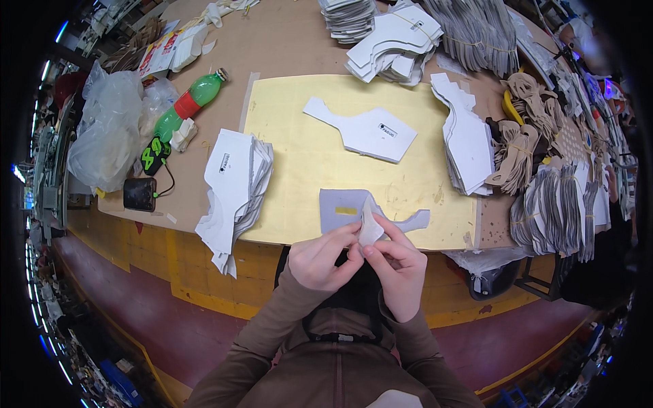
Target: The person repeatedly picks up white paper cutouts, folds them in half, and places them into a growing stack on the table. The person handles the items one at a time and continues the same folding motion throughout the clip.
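Note:
Both hands are together at the table's near edge, closed on a small off-white piece of sheet material (370,230). My left hand (321,257) pinches its left side, and my right hand (398,266) grips the right side with thumb and fingers. The piece is folded or bent upward; whether it is joined to anything below cannot be told. Just beyond my fingertips a grey cut shape (333,204) lies flat, with a small yellow rectangle on it and a narrow arm reaching right. Farther off, a single white cut shape (378,132) with a dark printed mark rests on the yellow sheet (286,170).
Stacks of white cut pieces stand left (228,170) and right (462,136), with another white stack (398,34) at the back. Bundled beige pieces (517,153) lie far right. A green bottle (204,88), plastic bag (105,136) and cabled black phone-like device (139,194) sit left.

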A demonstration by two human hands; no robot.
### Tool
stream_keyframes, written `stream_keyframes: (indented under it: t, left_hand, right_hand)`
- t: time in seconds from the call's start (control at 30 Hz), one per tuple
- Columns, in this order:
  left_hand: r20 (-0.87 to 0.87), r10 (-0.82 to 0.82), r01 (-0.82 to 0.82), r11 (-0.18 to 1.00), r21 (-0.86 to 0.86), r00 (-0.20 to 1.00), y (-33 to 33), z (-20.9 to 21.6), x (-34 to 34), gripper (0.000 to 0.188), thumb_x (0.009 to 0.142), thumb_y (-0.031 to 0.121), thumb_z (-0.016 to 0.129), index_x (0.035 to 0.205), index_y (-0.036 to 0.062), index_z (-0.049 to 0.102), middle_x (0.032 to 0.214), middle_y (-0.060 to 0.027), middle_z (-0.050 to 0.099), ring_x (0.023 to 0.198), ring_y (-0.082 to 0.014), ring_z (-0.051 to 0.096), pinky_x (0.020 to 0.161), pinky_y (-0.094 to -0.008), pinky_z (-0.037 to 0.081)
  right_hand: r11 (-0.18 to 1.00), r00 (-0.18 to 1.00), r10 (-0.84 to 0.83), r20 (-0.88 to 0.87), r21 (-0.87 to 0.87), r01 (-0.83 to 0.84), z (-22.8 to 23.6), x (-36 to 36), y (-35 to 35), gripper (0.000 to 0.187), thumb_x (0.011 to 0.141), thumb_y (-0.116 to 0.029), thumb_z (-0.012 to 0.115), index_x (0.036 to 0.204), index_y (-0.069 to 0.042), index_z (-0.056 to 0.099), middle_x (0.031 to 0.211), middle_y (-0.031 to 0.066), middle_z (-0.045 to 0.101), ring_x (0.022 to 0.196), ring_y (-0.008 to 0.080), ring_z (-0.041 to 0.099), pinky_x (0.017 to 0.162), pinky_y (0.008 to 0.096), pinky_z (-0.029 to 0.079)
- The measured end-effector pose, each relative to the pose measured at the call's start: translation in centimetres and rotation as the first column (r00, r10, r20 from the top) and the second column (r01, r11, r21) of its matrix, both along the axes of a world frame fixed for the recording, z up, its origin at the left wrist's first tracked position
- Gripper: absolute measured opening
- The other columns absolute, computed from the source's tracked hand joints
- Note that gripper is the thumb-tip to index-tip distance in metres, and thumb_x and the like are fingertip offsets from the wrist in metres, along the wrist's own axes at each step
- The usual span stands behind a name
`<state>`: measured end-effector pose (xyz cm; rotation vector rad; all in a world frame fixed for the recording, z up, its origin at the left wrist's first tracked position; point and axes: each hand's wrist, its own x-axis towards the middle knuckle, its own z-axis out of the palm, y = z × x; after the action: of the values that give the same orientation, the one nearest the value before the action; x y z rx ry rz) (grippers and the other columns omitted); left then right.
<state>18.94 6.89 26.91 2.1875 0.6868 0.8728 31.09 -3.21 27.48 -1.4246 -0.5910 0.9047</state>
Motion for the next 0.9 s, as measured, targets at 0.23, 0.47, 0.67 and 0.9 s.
stream_keyframes:
  t: [0.23, 0.47, 0.67, 0.9]
  left_hand:
    - [0.035, 0.055, -0.048, 0.984, -0.169, 0.998, 0.2, -0.4, -0.4, 0.015, 0.078, -0.001, 0.072, 0.092, -0.0003, 0.065, 0.1, -0.0157, 0.076, 0.08, -0.0243, 0.076, 0.065, -0.0313, 0.061]
    - [0.133, 0.108, 0.008, 0.745, -0.667, 0.985, 0.1, -0.4, -0.6, 0.014, 0.086, 0.0, 0.072, 0.099, -0.0043, 0.068, 0.107, -0.0177, 0.075, 0.096, -0.0224, 0.076, 0.082, -0.0304, 0.063]
    - [0.068, 0.025, 0.017, 0.834, -0.552, 0.997, -0.1, -0.2, -0.6, 0.019, 0.088, 0.006, 0.078, 0.102, -0.006, 0.072, 0.108, -0.0181, 0.075, 0.087, -0.0195, 0.076, 0.077, -0.0294, 0.062]
    - [0.091, 0.21, -0.077, 0.673, -0.735, 0.973, -0.1, -0.5, -1.0, 0.01, 0.094, 0.0, 0.07, 0.098, -0.0087, 0.07, 0.106, -0.0163, 0.075, 0.085, -0.0122, 0.073, 0.075, -0.0256, 0.06]
  right_hand:
    - [0.999, 0.991, -0.027, -0.127, 0.022, 0.03, -0.1, 0.5, -0.1, 0.011, 0.087, 0.006, 0.068, 0.095, 0.012, 0.073, 0.128, 0.0203, 0.067, 0.098, 0.0152, 0.066, 0.085, 0.026, 0.052]
    - [0.999, 0.982, 0.004, -0.187, 0.048, 0.005, -1.1, 1.1, -0.5, 0.011, 0.092, 0.006, 0.067, 0.099, 0.013, 0.071, 0.13, 0.018, 0.065, 0.1, 0.0155, 0.069, 0.084, 0.0265, 0.057]
    - [0.998, 0.984, 0.022, -0.175, 0.059, -0.012, -0.8, 0.8, -0.4, 0.011, 0.092, 0.007, 0.067, 0.1, 0.013, 0.071, 0.128, 0.0188, 0.066, 0.098, 0.015, 0.069, 0.083, 0.0255, 0.057]
    - [0.989, 0.977, -0.115, -0.177, 0.068, 0.129, -1.5, 1.7, -1.0, 0.012, 0.088, 0.006, 0.066, 0.093, 0.014, 0.073, 0.112, 0.0214, 0.073, 0.097, 0.0177, 0.069, 0.085, 0.0272, 0.053]
